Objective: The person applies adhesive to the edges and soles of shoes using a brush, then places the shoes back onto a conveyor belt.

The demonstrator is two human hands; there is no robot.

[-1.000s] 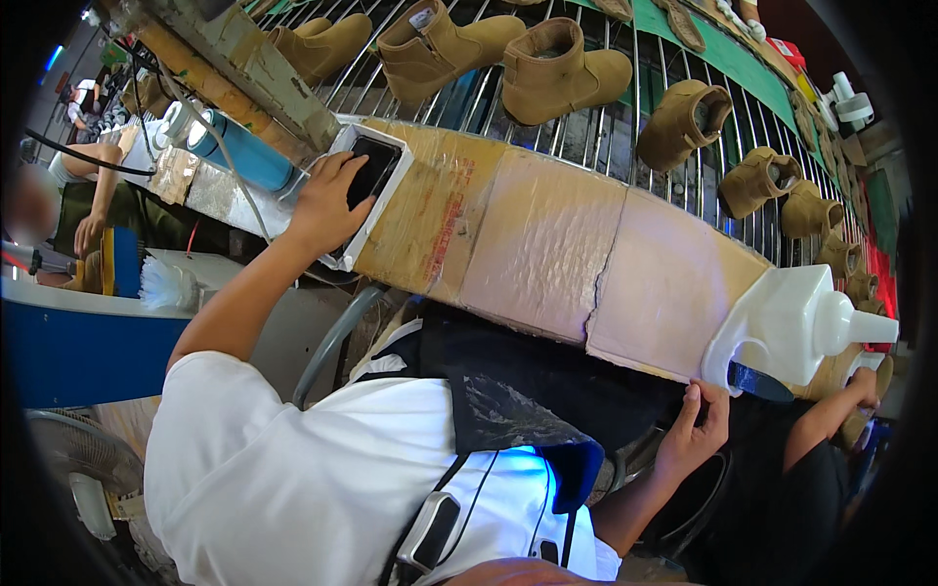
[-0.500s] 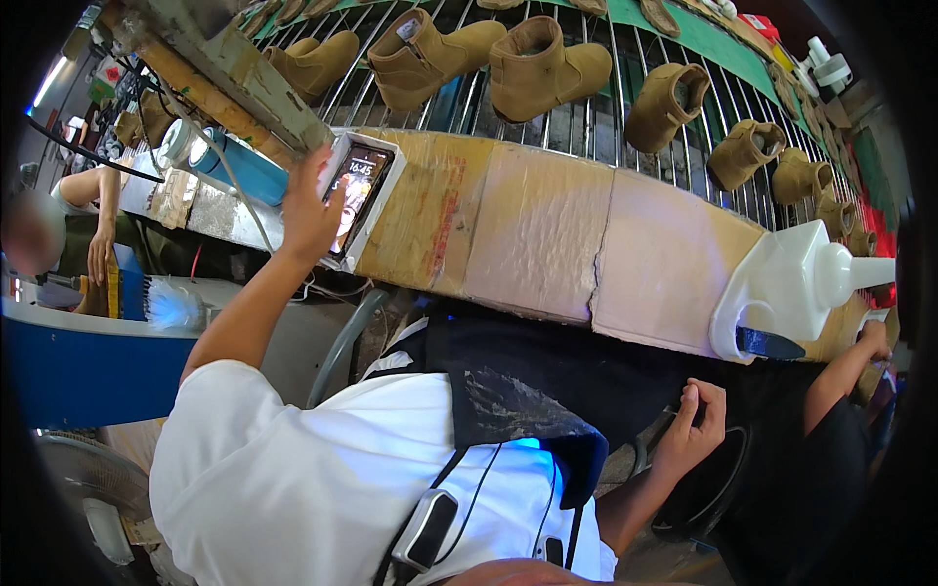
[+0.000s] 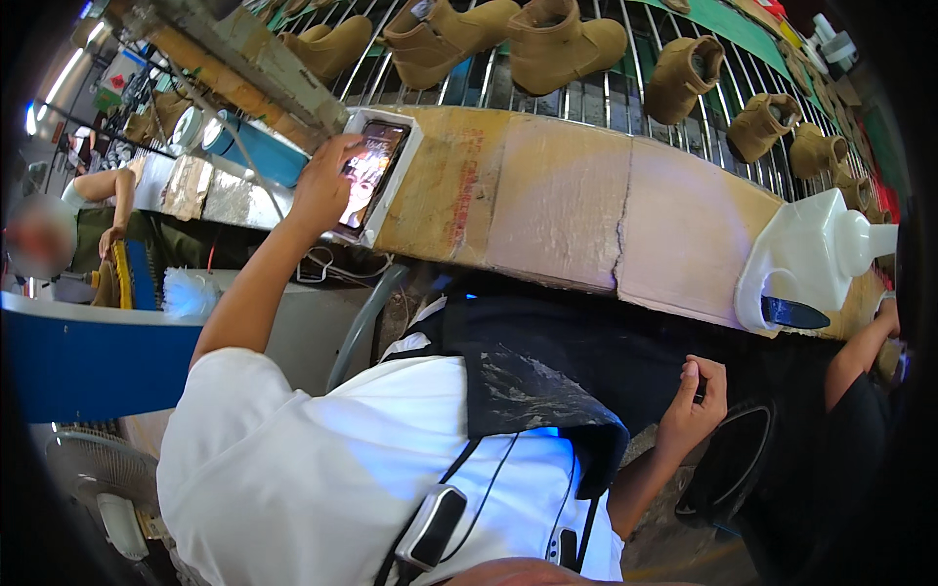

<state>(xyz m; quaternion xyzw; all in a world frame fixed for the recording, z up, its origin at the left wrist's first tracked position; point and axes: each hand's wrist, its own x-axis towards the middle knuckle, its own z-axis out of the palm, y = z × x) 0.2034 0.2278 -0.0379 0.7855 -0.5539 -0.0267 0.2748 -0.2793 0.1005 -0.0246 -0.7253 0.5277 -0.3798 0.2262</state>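
A phone (image 3: pixel 376 176) with a lit screen lies in a shallow white box (image 3: pixel 414 132) at the left of the cardboard-covered bench. My left hand (image 3: pixel 325 183) reaches over the box's near left edge, fingers outstretched, with a fingertip at the screen. It grips nothing. Over the black apron (image 3: pixel 567 342), my right hand (image 3: pixel 694 405) is raised with thumb and fingertips pressed together. Anything pinched in it is too small or hidden to make out.
Tan ankle boots (image 3: pixel 562 47) stand on a metal-bar rack (image 3: pixel 625 93) beyond the cardboard (image 3: pixel 557 205). A white plastic bottle (image 3: pixel 806 249) holds a dark-handled tool (image 3: pixel 796 313) at the right. A blue cylindrical container (image 3: pixel 259 151) stands left. Other people work at both sides.
My left hand has shifted over the phone, bringing a fingertip to its screen. The screen's picture looks different. My right hand keeps its pinch, and the whole view has shifted slightly.
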